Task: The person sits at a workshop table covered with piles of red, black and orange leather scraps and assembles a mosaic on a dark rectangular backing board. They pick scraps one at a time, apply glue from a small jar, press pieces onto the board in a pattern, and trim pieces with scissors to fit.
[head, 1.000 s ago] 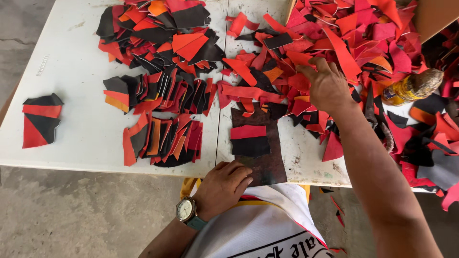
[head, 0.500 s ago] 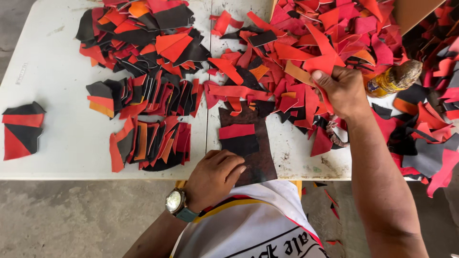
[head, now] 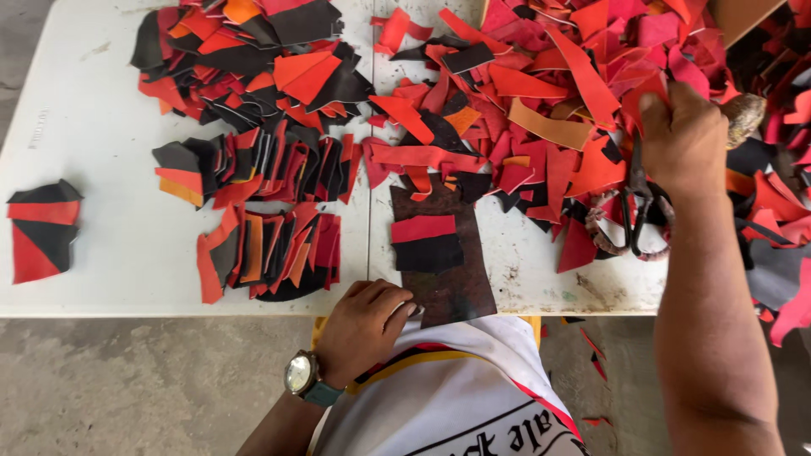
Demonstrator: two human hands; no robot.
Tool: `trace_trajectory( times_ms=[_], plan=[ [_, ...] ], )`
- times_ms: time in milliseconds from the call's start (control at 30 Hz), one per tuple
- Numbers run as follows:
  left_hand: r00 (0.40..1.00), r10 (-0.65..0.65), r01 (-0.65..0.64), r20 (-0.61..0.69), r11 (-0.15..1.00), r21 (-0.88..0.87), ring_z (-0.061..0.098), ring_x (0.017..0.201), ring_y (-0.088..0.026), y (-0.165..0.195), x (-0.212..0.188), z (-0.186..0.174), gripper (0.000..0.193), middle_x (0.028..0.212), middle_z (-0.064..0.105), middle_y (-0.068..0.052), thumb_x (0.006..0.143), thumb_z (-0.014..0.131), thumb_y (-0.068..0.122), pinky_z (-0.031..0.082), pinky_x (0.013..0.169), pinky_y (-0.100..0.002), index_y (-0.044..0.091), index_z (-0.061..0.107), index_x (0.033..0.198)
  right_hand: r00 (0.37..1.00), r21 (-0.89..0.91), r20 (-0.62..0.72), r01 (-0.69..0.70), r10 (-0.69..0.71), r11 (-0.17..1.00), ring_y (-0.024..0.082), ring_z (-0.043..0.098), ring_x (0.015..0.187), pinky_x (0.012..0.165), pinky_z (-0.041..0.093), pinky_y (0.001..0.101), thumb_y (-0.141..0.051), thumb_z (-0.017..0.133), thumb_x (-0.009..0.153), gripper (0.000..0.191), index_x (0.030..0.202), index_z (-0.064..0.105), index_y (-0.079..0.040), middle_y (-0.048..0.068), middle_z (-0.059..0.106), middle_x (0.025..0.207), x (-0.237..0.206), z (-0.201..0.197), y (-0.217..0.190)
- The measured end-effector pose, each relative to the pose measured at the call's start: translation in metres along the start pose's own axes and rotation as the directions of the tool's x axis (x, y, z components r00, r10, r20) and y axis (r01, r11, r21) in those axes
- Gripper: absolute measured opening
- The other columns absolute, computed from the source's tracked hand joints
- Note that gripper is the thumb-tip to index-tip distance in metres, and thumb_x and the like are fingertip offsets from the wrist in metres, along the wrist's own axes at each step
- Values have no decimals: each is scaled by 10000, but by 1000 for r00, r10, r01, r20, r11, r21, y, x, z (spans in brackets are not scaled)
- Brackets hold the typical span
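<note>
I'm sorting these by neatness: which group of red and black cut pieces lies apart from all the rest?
The small stack of red and black pieces at the white table's far left edge; bare tabletop separates it from every other pile.

Our right hand [head: 686, 135] hides the scissors' [head: 635, 221] blades; beyond it, the scrap pile [head: 583, 76] runs past the frame's edge.

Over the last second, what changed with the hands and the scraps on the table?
The right hand rose off the loose pile of red scraps and now holds dark scissors hanging under it; earlier they were not in view. The left hand stayed at the table edge beside the dark brown sheet, and the red and black pieces on the sheet and the sorted rows did not move.
</note>
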State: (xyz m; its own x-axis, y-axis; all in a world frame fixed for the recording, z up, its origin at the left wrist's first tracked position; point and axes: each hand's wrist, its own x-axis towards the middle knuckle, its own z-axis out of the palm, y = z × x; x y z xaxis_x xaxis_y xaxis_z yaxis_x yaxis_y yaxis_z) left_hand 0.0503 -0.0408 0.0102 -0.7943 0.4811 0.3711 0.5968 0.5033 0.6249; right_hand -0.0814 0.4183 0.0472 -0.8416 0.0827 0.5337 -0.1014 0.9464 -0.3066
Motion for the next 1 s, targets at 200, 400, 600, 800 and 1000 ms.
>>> trace_trajectory(
  times_ms=[200,400,600,800,1000],
  plan=[
    [1000,-10,10,21,1000,25,673,1005,-338,7,12,9,249,1199,644,-111,919,708,178,557,860,-427,44,672,1126,953,-294,178,290,-246,910,362,666,996,880,547,460,-445,845,822,457,1161,766,-150,172,664,1051,-8,14,-47],
    [955,-116,89,272,990,110,629,1114,-399,14,38,20,573,1430,463,-186,849,760,260,531,929,-456,58,572,1351,925,196,274,215,-264,957,343,658,1108,954,533,451,-327,814,914,487,1296,686,-54,165,654,1240,11,52,-151],
    [898,-195,166,394,980,107,608,1156,-406,15,44,17,661,1481,418,-176,815,775,289,503,988,-459,91,544,1402,885,105,325,316,-333,943,527,459,1310,975,437,659,-392,856,644,798,1366,609,-156,250,488,1453,13,117,-250],
    [902,-177,146,394,983,109,590,1178,-419,12,46,20,689,1487,406,-185,806,788,282,487,1001,-465,80,532,1412,864,-92,429,333,-265,938,409,570,1233,894,539,531,-257,736,823,424,1233,646,-200,161,581,1329,34,142,-222],
    [893,-196,169,406,980,103,589,1170,-418,7,46,23,699,1501,401,-171,805,780,290,478,1011,-465,88,523,1423,941,199,206,229,-269,953,368,705,833,732,560,465,-91,682,766,275,1027,661,-8,197,711,944,86,94,-133]
  ],
)
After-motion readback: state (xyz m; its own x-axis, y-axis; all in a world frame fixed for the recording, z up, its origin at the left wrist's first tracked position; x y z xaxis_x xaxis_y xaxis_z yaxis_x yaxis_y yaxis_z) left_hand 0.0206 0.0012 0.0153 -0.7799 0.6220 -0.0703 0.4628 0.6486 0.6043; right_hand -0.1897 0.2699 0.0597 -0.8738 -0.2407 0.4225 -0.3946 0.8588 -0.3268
